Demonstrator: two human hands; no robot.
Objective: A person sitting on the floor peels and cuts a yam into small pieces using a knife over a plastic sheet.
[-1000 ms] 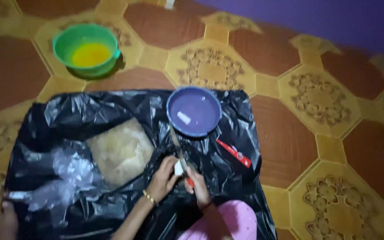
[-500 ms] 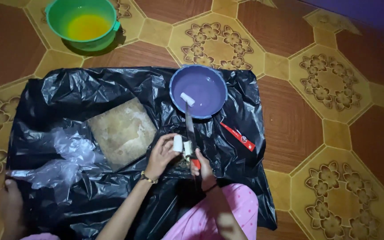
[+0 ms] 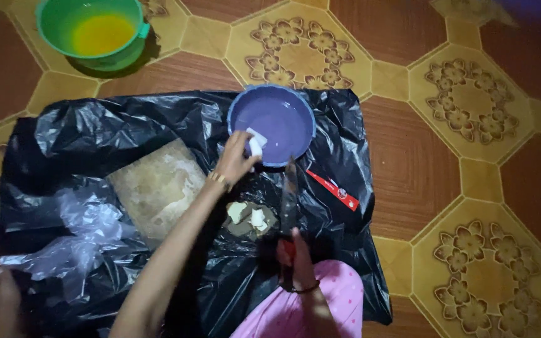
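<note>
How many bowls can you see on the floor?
2. A green bowl with yellow liquid sits on the tiles at top left. A purple bowl sits on the black plastic sheet, where the left hand holds a white piece over it.

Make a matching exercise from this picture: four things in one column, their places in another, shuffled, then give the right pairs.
Things:
1. green bucket
2. purple bowl
3. knife
4. white piece

Places:
A. in the right hand, blade pointing toward the bowl
B. on the tiled floor, off the black plastic sheet
C. in the left hand, at the bowl's near rim
D. on the far edge of the black sheet

Pairs: 1-B, 2-D, 3-A, 4-C
</note>
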